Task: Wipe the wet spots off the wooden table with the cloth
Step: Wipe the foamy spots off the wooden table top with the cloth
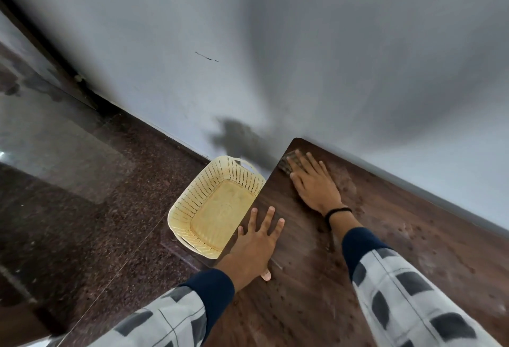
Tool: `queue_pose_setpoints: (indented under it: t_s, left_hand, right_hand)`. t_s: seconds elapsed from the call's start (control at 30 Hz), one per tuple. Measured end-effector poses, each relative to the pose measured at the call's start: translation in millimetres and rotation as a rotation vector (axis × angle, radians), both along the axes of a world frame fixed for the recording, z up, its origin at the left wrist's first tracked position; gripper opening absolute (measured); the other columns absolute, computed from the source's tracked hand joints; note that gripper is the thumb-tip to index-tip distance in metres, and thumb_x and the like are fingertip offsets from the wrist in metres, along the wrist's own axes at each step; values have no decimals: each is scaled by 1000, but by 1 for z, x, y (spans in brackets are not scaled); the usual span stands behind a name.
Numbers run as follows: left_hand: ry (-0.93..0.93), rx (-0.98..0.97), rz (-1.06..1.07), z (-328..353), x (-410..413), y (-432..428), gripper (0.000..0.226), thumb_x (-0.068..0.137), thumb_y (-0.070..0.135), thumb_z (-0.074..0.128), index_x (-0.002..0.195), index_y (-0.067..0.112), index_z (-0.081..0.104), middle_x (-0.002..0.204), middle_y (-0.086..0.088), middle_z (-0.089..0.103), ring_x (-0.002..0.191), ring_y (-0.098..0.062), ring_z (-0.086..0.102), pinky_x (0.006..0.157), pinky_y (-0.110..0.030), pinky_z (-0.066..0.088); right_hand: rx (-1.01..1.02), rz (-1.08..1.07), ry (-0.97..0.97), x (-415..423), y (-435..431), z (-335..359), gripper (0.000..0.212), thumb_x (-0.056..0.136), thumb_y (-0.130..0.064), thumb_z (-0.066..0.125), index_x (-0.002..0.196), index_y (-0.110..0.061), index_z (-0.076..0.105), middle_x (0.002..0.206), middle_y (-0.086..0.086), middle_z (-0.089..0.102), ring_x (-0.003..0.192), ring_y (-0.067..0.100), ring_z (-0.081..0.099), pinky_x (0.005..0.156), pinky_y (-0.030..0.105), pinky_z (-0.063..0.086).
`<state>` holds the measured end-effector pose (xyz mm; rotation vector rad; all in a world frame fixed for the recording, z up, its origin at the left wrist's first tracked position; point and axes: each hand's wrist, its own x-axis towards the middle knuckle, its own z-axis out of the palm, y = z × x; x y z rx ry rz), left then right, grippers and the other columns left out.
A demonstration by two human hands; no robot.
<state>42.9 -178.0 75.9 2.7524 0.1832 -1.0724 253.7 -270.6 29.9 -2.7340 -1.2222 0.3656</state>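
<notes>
The dark wooden table (316,278) fills the lower right, and water drops speckle its surface on the right (413,231) and near the front. My right hand (314,184) lies flat near the table's far left corner, pressing down a dark checked cloth (287,163) that shows under and beyond the fingertips. My left hand (256,242) rests palm down with fingers spread on the table's left edge, holding nothing.
A pale yellow perforated plastic basket (192,209) sits on the dark speckled floor, right against the table's left edge. A grey wall (303,57) runs along the table's far side. The floor (82,181) opens out to the left.
</notes>
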Motion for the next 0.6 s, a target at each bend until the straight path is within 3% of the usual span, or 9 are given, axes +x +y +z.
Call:
queue_pose_setpoints:
  t_s: [0.07,0.23,0.37,0.6]
  left_hand:
    - [0,8,-9,2,-2,0,131,77,40,82,154,23,-23,155,-6,-42,144,-44,-28,117,-61,13]
    - [7,-8,-7,8,1,-2,131,78,38,82,155,23,-23,155,-6,-41,144,-44,-27,118,-61,13]
    - [2,2,-11,11,-1,-1,130,79,40,81,155,22,-23,156,-6,-40,145,-44,-26,118,-61,14]
    - [-37,-56,44,9,-7,-1,128,80,40,80,155,24,-23,156,-2,-40,145,-37,-29,119,-58,10]
  right_hand:
    - [31,-94,-16,-13,11,0,54,110,-42,19,162,-36,8,170,-9,-1,157,17,-8,124,39,-8]
    - [18,213,29,-14,-4,-1,53,109,-49,15,161,-43,3,168,-16,-7,155,9,-12,126,38,-5]
    - [49,-78,-3,-23,10,0,53,110,-41,22,162,-36,12,171,-8,3,158,17,-4,125,41,-5]
    - [78,-43,32,-33,5,-2,53,110,-43,23,161,-38,12,171,-10,3,158,15,-4,122,36,-10]
